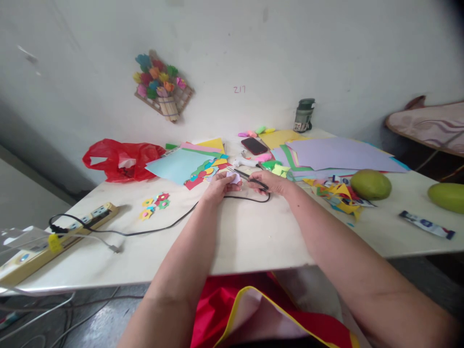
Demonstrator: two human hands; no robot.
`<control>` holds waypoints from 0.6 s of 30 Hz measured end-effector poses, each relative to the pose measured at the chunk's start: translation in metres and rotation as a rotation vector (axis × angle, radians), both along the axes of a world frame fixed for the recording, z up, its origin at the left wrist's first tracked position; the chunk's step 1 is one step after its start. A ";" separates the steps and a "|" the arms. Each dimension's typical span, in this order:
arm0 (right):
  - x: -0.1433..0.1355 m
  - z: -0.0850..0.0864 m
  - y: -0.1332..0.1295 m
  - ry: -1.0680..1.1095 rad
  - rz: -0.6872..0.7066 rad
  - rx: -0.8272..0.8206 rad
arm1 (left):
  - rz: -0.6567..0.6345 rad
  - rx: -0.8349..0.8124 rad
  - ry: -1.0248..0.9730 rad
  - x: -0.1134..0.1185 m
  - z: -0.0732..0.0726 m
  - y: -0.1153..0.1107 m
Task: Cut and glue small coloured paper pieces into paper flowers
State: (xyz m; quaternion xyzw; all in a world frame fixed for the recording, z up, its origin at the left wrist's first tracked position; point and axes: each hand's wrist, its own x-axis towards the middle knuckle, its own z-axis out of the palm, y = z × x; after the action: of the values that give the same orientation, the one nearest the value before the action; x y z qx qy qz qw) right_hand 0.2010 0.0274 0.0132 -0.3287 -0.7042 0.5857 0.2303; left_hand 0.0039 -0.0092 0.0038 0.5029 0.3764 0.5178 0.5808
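My left hand (217,187) pinches a small pale lilac piece of paper (234,178) over the middle of the table. My right hand (273,182) is closed around the dark handles of a pair of scissors (253,180), whose blades point left at the paper. Whether the blades touch it I cannot tell. Just beyond my left hand lie cut paper shapes (205,173) in several colours. A white glue gun (245,162) rests behind the scissors. Small paper flowers (155,205) sit on the table to the left.
A black cord runs from the power strip (97,215) past my hands. Colored sheets (177,164), a red plastic bag (123,162), a phone (253,145) and a purple sheet (340,152) lie farther back. Paper scraps (342,198), green mangoes (370,184) and a tube (427,224) are right.
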 end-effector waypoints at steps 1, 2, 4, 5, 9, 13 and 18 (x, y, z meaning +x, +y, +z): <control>0.000 0.001 -0.001 -0.006 -0.004 -0.001 | 0.000 0.001 0.001 0.000 0.000 0.000; -0.001 0.002 -0.002 -0.012 -0.009 0.002 | 0.000 0.003 0.003 0.000 0.000 0.000; -0.001 0.004 -0.004 -0.029 -0.024 0.017 | 0.001 0.005 0.006 0.000 -0.001 0.001; -0.002 0.005 -0.005 -0.036 -0.031 0.027 | 0.001 0.005 0.006 0.000 -0.001 0.001; -0.002 0.007 -0.007 -0.062 -0.043 0.051 | -0.012 -0.004 0.008 -0.001 -0.002 0.002; -0.002 0.007 -0.007 -0.060 -0.046 0.050 | -0.008 -0.013 0.016 -0.001 -0.002 0.003; -0.002 0.008 -0.008 -0.069 -0.049 0.065 | 0.001 -0.021 0.024 -0.001 -0.003 0.003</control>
State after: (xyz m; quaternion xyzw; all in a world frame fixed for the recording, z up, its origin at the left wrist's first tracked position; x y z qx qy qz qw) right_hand 0.1992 0.0197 0.0209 -0.3582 -0.7221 0.5449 0.2308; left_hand 0.0026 -0.0063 0.0011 0.5026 0.3889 0.5081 0.5813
